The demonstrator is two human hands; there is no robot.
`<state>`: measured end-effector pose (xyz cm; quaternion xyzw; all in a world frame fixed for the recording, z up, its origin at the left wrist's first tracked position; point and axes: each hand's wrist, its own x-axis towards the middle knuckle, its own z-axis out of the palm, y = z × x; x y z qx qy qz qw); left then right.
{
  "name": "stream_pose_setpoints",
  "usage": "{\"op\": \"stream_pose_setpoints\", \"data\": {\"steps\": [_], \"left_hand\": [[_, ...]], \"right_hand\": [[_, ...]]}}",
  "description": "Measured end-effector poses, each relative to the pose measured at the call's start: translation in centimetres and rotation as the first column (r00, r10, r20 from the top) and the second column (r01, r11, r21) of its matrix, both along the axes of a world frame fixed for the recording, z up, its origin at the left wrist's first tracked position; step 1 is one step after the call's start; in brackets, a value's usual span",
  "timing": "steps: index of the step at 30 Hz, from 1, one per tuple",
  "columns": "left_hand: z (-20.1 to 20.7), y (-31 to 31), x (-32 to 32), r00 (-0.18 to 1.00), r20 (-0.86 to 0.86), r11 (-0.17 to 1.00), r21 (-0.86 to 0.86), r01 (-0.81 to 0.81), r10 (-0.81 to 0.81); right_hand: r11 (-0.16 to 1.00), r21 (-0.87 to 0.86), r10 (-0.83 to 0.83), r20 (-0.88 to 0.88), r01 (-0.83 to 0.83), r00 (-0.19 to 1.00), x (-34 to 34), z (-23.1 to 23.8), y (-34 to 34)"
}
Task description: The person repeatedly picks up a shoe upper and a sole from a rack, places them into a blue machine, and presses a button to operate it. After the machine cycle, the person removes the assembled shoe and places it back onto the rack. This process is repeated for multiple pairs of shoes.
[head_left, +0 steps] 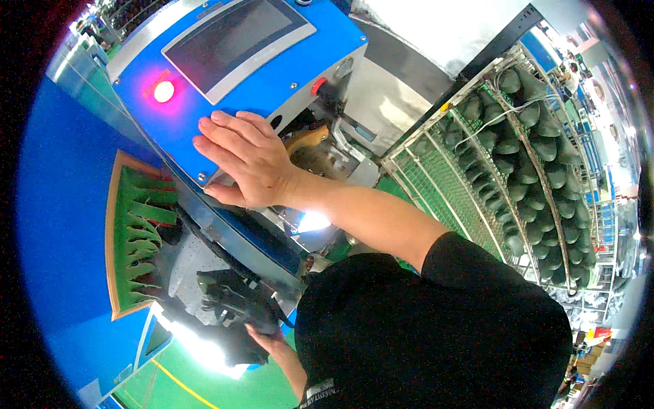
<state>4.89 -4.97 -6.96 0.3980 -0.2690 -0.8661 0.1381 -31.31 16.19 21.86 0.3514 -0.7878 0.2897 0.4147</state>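
Observation:
My right hand (248, 163) lies flat, fingers apart, on the front edge of a blue machine housing (266, 82). It holds nothing. Above it on the housing are a dark screen (235, 44) and a glowing red light (163, 91). Low on the left, my left hand (274, 343) grips the underside of a dark shoe upper (235, 300) with what look like laces or straps. Most of its fingers are hidden beneath it. Under my right forearm, a tan curved part (306, 140) sits inside the machine next to a bright lamp (313, 221).
A wood-edged tray (112, 232) of curved green pieces stands at the left. On the right, a wire rack (436, 187) carries several rows of dark rounded shoe pieces (528, 163). A red knob (318, 86) sticks out of the machine's side. Green floor (238, 392) shows below.

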Motion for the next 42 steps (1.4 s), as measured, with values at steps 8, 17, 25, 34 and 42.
{"op": "stream_pose_setpoints", "data": {"steps": [8, 17, 25, 34, 42], "left_hand": [[-2.5, 6.2, 5.8, 0.977, -0.211, 0.981, 0.194, 0.007, 0.035], [-3.3, 6.6, 9.1, 0.665, 0.743, 0.635, -0.549, 0.544, 0.073], [-0.3, 6.1, -0.8, 0.489, 0.651, 0.522, -0.758, 0.391, 0.58], [1.6, 8.0, -2.6, 0.698, 0.549, 0.648, -0.745, 0.159, 0.46], [-1.0, 5.5, -2.3, 0.719, 0.536, 0.701, -0.706, 0.096, 0.442]], "right_hand": [[0.932, -0.261, 0.344, 0.42, -0.252, 0.84, 7.4, -3.1, 8.6], [0.994, -0.098, 0.078, 0.945, 0.049, 0.317, 14.6, -16.7, 23.8], [0.945, -0.194, 0.224, 0.971, 0.262, -0.089, 15.0, -19.0, 27.9], [0.984, -0.138, 0.131, 0.989, 0.111, 0.071, 16.0, -19.3, 30.2], [0.987, 0.032, -0.043, 0.997, 0.155, 0.065, 15.4, -20.5, 34.2]]}}
